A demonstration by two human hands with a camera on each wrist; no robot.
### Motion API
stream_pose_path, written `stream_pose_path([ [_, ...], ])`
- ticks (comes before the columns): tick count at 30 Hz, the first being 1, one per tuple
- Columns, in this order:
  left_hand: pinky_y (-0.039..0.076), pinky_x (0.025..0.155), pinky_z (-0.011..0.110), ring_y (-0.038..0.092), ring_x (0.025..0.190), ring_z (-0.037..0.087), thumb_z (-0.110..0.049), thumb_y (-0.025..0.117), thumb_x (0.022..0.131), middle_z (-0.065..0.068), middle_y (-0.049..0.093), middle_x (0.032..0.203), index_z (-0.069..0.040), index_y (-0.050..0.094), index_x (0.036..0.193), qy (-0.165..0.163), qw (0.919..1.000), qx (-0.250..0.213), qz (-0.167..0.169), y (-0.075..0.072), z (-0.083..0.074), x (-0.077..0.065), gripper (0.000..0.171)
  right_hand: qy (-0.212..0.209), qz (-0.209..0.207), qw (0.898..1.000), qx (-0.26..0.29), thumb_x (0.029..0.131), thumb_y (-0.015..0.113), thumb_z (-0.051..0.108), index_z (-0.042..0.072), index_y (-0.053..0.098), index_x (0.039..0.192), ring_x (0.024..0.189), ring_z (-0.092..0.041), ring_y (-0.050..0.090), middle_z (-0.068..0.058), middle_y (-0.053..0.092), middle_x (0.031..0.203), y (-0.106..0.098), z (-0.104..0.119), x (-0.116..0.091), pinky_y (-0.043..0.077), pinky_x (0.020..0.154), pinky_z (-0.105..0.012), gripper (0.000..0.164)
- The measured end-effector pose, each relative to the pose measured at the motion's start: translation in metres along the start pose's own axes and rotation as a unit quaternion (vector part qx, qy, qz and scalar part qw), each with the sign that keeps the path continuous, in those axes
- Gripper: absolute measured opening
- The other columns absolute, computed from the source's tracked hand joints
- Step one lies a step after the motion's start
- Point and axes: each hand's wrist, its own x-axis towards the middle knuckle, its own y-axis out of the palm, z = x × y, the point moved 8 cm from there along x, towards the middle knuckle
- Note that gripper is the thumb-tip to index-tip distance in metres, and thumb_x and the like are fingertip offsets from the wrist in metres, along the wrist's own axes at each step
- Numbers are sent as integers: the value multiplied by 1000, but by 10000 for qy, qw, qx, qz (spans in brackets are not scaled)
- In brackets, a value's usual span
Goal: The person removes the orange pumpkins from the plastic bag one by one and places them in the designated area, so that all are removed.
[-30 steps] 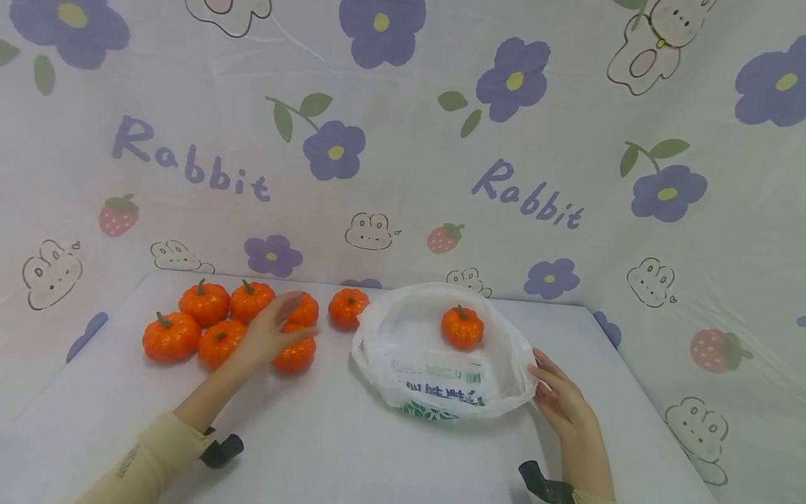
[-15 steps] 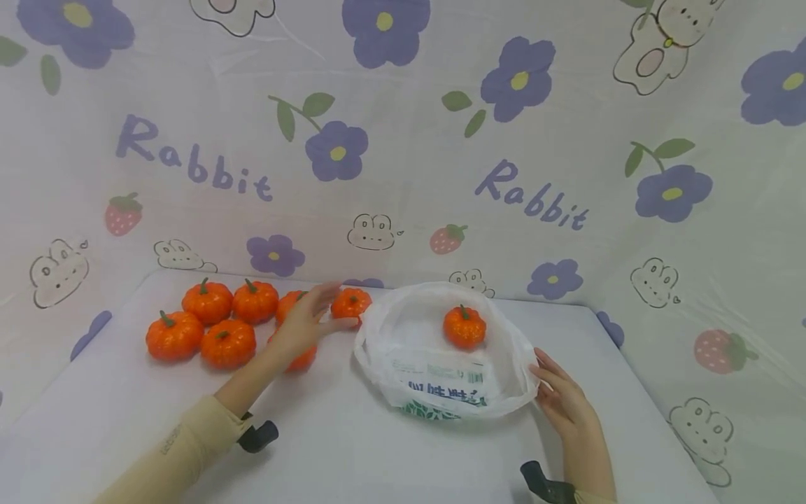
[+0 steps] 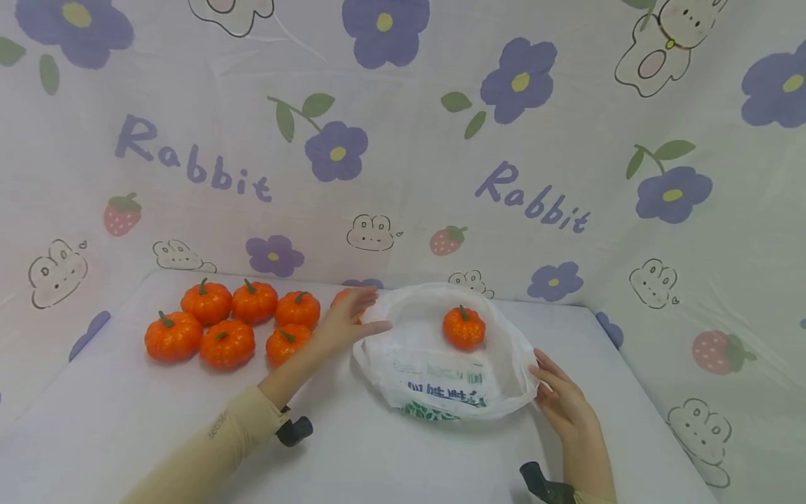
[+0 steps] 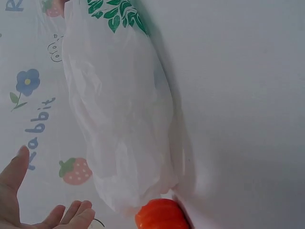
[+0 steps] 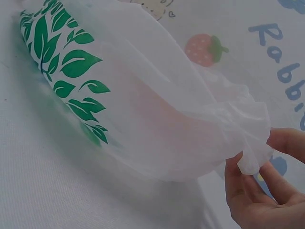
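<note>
A white plastic bag (image 3: 385, 378) with green leaf print lies with its mouth held wide, one small orange pumpkin (image 3: 464, 329) inside it. My right hand (image 3: 567, 406) pinches the bag's right rim between thumb and fingers, as the right wrist view confirms on the crumpled plastic (image 5: 255, 129). At the bag's left rim hovers my left hand (image 3: 343, 325), fingers spread and holding nothing. Behind it, another pumpkin (image 4: 162, 214) is partly hidden in the head view but shows beside the bag in the left wrist view.
Several more orange pumpkins (image 3: 228, 344) with green stems stand grouped at the left on the white table (image 3: 378, 462). A cloth backdrop (image 3: 409, 175) printed with flowers and rabbits rises behind the table. Black wrist mounts (image 3: 294, 430) sit at both sleeves.
My left hand has moved right, from over the grouped pumpkins, past the lone pumpkin, to the bag's left rim. My right hand stays at the bag's right rim.
</note>
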Motion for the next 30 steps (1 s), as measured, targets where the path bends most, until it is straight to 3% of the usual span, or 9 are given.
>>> stream_pose_path([
  [9,37,116,40,43,141,22,-32,81,80,5,47,150,-20,42,145,-299,9993,-177,147,34,-2,10,77,21,-44,10000,74,99,49,2,31,73,101,99,-1,58,19,62,109,-2,0,0,48,88,-13,39],
  [30,37,117,43,43,141,24,-38,79,80,6,44,153,-18,40,147,-121,9975,-525,451,86,-7,38,79,113,-162,9997,140,99,49,2,31,74,100,98,-2,60,18,63,108,-1,1,0,49,87,-14,38],
])
